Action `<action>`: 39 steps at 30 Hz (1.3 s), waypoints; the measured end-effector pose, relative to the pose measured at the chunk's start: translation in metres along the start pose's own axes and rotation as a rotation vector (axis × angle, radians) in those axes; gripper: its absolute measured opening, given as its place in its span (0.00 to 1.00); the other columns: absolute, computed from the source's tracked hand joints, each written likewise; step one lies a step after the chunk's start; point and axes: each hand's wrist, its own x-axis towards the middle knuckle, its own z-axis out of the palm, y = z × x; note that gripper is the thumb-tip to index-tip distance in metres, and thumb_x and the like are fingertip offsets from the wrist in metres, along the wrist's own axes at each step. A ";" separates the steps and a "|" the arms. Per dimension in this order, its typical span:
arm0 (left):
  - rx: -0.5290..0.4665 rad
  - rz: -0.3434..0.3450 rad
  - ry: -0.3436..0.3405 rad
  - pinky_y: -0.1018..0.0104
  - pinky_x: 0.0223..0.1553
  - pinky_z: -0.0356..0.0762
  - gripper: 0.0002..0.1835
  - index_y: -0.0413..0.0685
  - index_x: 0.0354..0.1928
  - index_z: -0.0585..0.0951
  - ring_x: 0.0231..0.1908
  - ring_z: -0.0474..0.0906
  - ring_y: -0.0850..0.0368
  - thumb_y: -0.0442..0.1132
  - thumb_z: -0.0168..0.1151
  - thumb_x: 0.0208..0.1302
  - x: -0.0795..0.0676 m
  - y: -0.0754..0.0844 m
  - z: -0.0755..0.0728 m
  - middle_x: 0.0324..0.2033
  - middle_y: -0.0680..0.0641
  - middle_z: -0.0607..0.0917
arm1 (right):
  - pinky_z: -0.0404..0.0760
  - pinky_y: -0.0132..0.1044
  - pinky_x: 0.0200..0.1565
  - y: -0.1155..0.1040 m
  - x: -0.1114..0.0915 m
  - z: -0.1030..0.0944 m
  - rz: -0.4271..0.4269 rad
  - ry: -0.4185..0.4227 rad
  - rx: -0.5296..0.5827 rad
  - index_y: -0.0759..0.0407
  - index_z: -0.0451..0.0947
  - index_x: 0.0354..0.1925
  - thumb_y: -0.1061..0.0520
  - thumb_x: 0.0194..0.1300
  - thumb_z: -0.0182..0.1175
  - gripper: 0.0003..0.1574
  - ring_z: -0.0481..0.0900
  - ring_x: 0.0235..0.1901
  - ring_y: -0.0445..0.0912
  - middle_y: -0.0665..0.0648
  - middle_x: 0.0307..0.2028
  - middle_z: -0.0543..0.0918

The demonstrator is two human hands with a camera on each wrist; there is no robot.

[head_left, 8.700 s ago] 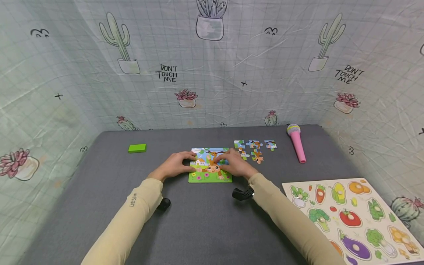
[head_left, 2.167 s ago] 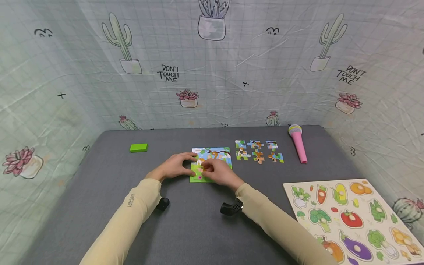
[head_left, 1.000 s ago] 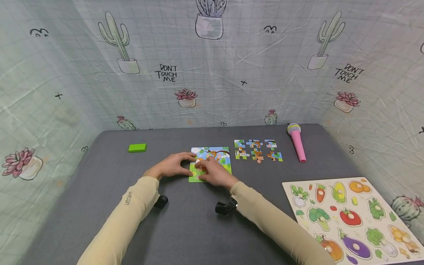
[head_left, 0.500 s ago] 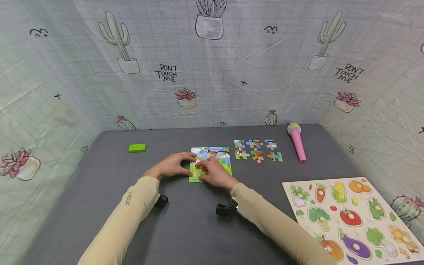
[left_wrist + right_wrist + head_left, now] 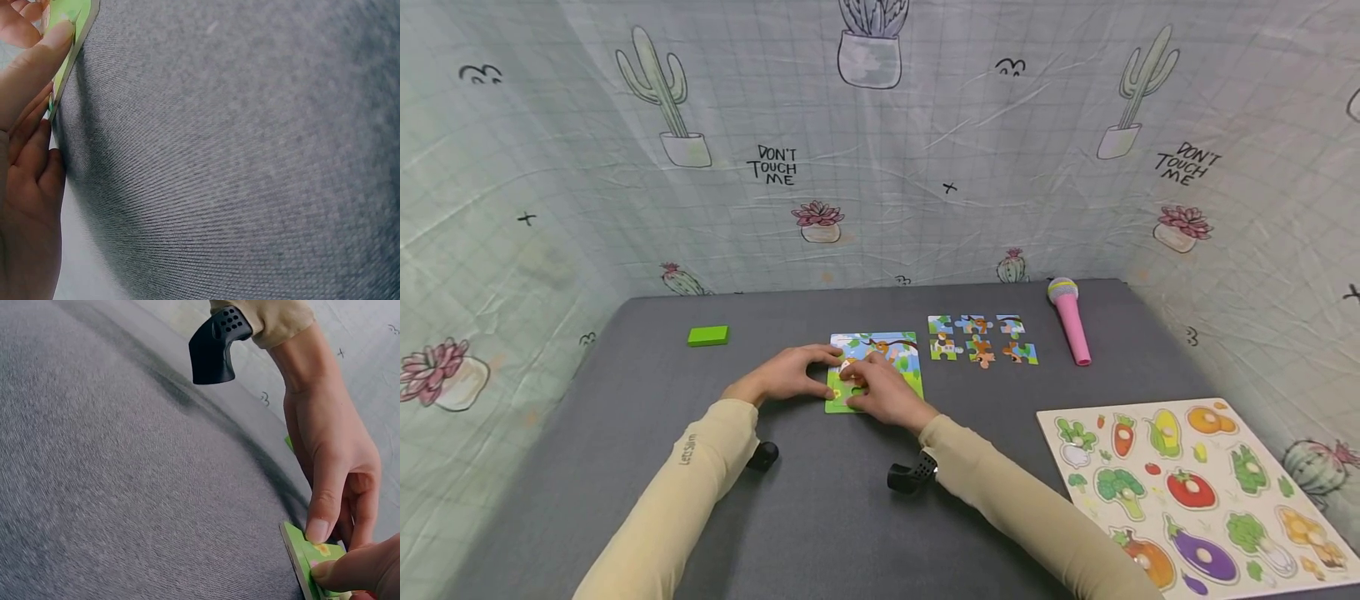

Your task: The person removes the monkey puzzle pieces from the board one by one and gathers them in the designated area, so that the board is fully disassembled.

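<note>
A jigsaw puzzle board [image 5: 909, 363] with a bright animal picture and a green border lies mid-table in the head view. My left hand [image 5: 785, 374] holds its left side, thumb on the green front corner and fingers along the edge; the left wrist view shows this thumb [image 5: 37, 59] on the board. My right hand [image 5: 891, 394] bends over the board's lower left, thumb and forefinger pinching at a puzzle piece there, mostly hidden by the fingers. Loose puzzle pieces lie right of the board in two rows, among them a monkey piece [image 5: 980, 351] and a house piece [image 5: 943, 348].
A pink toy microphone [image 5: 1072, 325] lies at the back right. Nearer, a vegetable peg board [image 5: 1159, 483] reaches under the right forearm. At the back left is a green block [image 5: 708, 336]. A printed cloth [image 5: 880, 183] hangs behind the grey table [image 5: 827, 508].
Since the oldest frame, another piece has come to lie in the front row of loose pieces, and my right hand has shifted left across the board. Over the last second the hands barely move.
</note>
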 end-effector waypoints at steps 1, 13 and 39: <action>0.000 -0.002 -0.001 0.43 0.68 0.59 0.31 0.44 0.62 0.78 0.70 0.59 0.43 0.47 0.72 0.58 0.000 -0.001 0.000 0.68 0.45 0.69 | 0.75 0.37 0.41 0.000 0.000 0.000 0.004 0.008 0.008 0.60 0.80 0.50 0.60 0.59 0.70 0.20 0.72 0.40 0.48 0.58 0.42 0.73; 0.001 0.006 -0.006 0.44 0.69 0.58 0.31 0.43 0.62 0.78 0.71 0.58 0.43 0.46 0.72 0.58 0.000 -0.001 -0.003 0.68 0.45 0.70 | 0.74 0.35 0.40 0.000 0.003 0.001 -0.019 0.028 0.014 0.60 0.85 0.47 0.61 0.58 0.71 0.16 0.74 0.38 0.46 0.55 0.35 0.81; 0.020 0.014 0.052 0.44 0.68 0.60 0.27 0.41 0.58 0.81 0.70 0.60 0.43 0.46 0.72 0.59 0.001 0.000 0.004 0.68 0.44 0.70 | 0.81 0.48 0.47 0.033 -0.028 -0.055 0.296 0.032 0.509 0.59 0.79 0.58 0.60 0.67 0.62 0.21 0.80 0.50 0.54 0.60 0.58 0.77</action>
